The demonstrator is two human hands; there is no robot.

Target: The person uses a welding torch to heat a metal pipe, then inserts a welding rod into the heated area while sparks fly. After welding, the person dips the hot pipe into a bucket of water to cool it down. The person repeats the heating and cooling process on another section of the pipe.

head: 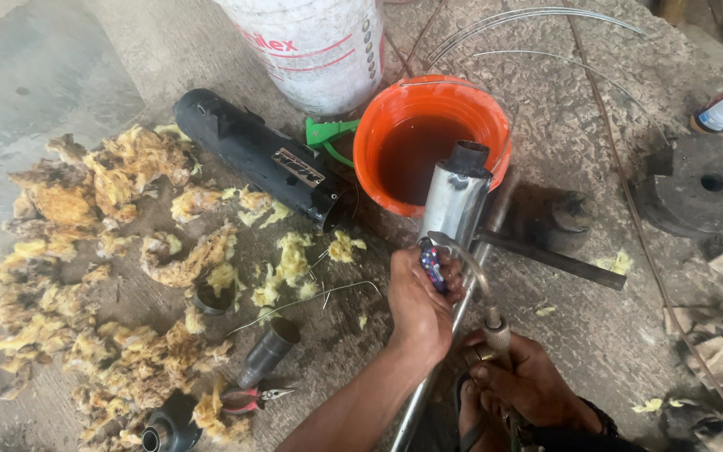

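- your left hand [418,308] has its fingers closed around a small lighter [433,266] with a coloured pattern, held up against the lower end of the metal cylinder [455,201].
- your right hand [529,387] grips the brass-coloured torch handle [497,335] — fingers wrapped shut around it — with the curved nozzle tube [467,255] arching up toward the lighter.
- the metal cylinder stands tilted on a long steel pipe [437,368], its dark stub end just in front of the orange bucket [395,113], which holds brown liquid.
- a white bucket [320,50] stands behind the orange one, with a green plastic piece [328,134] between them.
- a black muffler shell [257,155] lies on the concrete floor [579,109], left of the orange bucket.
- clumps of yellow-brown fibre wadding [94,251] spread over the floor to the left — red-handled pliers [248,400] and a small dark pipe piece [268,351] lie among them.
- thin wire loops [537,17] curl behind the orange bucket.
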